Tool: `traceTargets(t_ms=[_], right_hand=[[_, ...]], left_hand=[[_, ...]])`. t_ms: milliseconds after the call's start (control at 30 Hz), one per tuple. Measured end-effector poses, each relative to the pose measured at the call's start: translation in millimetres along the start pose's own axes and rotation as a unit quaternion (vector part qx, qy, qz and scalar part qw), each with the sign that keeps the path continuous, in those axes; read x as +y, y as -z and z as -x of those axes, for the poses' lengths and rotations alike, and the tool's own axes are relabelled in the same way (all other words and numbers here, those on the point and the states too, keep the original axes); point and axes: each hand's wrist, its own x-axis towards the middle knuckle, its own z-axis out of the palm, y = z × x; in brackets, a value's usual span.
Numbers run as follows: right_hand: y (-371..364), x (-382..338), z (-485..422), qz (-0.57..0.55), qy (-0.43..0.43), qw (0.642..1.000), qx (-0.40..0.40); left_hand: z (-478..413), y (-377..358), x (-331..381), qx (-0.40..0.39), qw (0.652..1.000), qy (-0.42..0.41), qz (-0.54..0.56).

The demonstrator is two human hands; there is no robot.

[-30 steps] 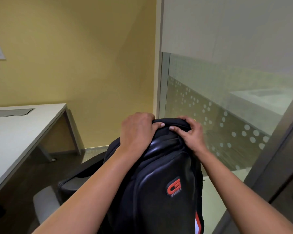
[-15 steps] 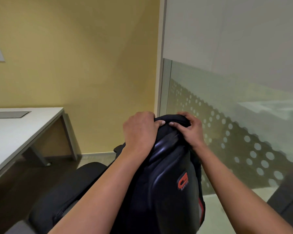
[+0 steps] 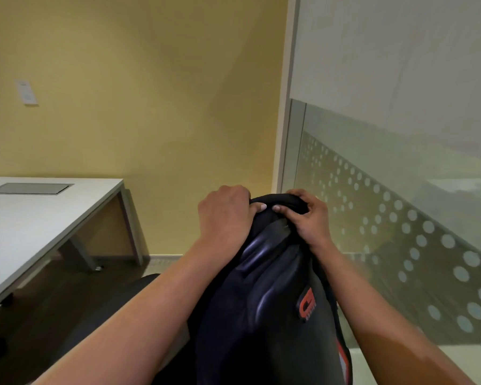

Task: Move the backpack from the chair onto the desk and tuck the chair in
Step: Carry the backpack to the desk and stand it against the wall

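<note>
A black backpack (image 3: pixel 272 307) with a red logo hangs upright in front of me at centre bottom. My left hand (image 3: pixel 224 215) grips its top from the left and my right hand (image 3: pixel 307 218) grips the top handle from the right, thumbs nearly touching. A dark office chair (image 3: pixel 117 309) shows partly below my left forearm, mostly hidden. The white desk (image 3: pixel 34 226) stands to the left, its near corner roughly level with my hands.
A grey cable hatch (image 3: pixel 29 188) is set into the desk top. A yellow wall is ahead, with a white wall plate (image 3: pixel 25 91). A frosted glass partition with dots (image 3: pixel 386 218) runs along the right. Dark floor lies under the desk.
The view has swung left and up, so more of the desk shows and the chair has dropped lower in the frame. Both hands keep the same grip on the backpack's top.
</note>
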Motion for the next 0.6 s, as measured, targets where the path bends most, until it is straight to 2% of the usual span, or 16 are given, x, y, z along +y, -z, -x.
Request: traceTargets(t_ms=[600], right_hand=[[-49.4,57.3,-105.5,-0.047,0.008,0.997,-0.063]], left_hand=[[-110.5,-47.2,-24.9,0.009,1.0,0.004,-0.011]])
